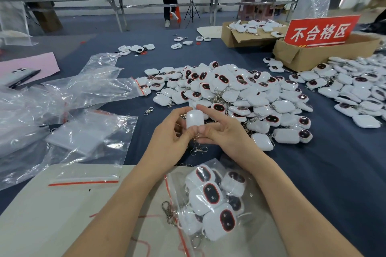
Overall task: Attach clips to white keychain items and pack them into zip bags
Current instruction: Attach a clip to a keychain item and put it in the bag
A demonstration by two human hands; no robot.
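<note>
Holding white keychain item [194, 118] upright between both hands.
Clasped on one side by curled left hand [167, 133], pinched at lower edge by right hand [221, 129], clip [200, 149] dangling beneath.

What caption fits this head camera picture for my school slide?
A left hand and right hand hold a white keychain item near a filled zip bag, beside a big pile on the table.

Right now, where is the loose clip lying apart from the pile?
Head view, centre-left: the loose clip lies on the blue cloth between the clear bags and the keychain pile.
</note>
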